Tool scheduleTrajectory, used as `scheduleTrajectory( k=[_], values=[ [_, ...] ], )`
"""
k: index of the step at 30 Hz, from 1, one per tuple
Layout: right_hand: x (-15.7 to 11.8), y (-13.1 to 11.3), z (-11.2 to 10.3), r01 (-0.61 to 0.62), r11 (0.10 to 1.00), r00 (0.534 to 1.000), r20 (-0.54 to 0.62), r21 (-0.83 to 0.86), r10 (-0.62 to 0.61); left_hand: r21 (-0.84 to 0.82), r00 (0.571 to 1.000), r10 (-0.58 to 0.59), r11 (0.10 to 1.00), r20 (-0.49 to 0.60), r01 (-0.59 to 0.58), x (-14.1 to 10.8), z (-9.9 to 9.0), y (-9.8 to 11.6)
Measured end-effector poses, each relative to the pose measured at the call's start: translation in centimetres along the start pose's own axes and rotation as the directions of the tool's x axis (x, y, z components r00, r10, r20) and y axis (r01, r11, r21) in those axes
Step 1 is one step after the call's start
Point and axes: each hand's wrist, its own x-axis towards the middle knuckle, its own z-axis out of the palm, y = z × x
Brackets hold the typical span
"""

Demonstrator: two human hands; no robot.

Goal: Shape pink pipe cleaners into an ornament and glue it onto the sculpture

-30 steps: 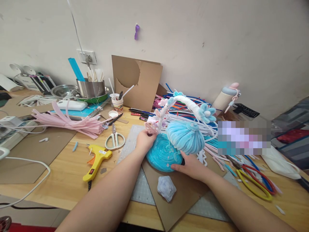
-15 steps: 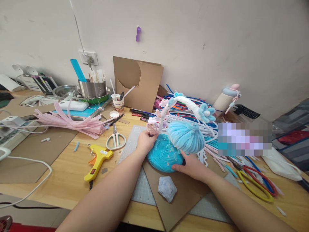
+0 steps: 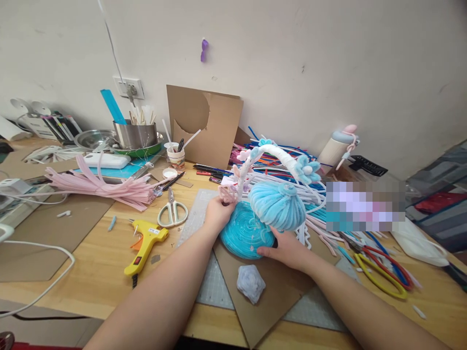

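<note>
A lamp-shaped craft piece of fuzzy pipe cleaners stands in front of me. It has a round blue base (image 3: 242,236), a white arched stem (image 3: 279,154) with pink and blue flowers, and a pleated blue shade (image 3: 279,206) hanging from the arch. My left hand (image 3: 219,214) grips the base's left edge beside a pink flower, fingertips partly hidden. On the opposite side, my right hand (image 3: 282,250) holds the base with its thumb at the front; its other fingers are hidden below the shade. A crumpled pale grey-blue lump (image 3: 251,283) lies on the cardboard (image 3: 270,311) nearer to me.
On the left lie a yellow glue gun (image 3: 146,245), scissors (image 3: 172,214) and a bundle of pink pipe cleaners (image 3: 102,187). Red- and yellow-handled pliers (image 3: 383,277) lie at the right. Loose pipe cleaners (image 3: 251,150), a paper cup (image 3: 176,156) and a bottle (image 3: 335,148) stand farther back.
The whole view has shifted slightly, so everything sits a little farther left. Both hands keep their places on the blue base.
</note>
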Motion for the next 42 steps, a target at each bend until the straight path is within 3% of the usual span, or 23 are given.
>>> scheduleTrajectory(
  k=[6,24,30,35,39,42],
  values=[
    [-0.05,-0.14,-0.16,-0.053,0.999,0.998,0.032,-0.013,0.053,-0.004,1.0,0.006,1.0,0.002,-0.006,-0.01,-0.14,0.15],
    [0.07,0.1,-0.22,0.048,0.997,0.999,-0.022,0.061,-0.047,0.0,1.0,0.007,1.0,-0.011,-0.007,-0.07,-0.42,0.51],
    [0.05,-0.03,-0.15,0.023,0.999,0.999,-0.025,0.046,-0.022,-0.001,1.0,0.015,1.0,-0.006,-0.015,-0.02,-0.38,0.53],
    [-0.01,0.03,-0.2,-0.035,0.999,0.999,0.026,0.019,0.034,-0.003,1.0,0.021,1.0,0.003,-0.021,0.01,-0.32,0.27],
    [-0.23,0.16,-0.39,0.024,1.0,0.998,0.061,0.011,-0.024,-0.005,1.0,0.018,1.0,0.008,-0.018,0.04,-0.31,0.0],
    [-0.35,0.21,-0.38,-0.012,0.999,0.997,0.078,0.031,0.009,-0.01,1.0,0.019,1.0,0.01,-0.019,-0.01,-0.28,-0.09]
  ],
)
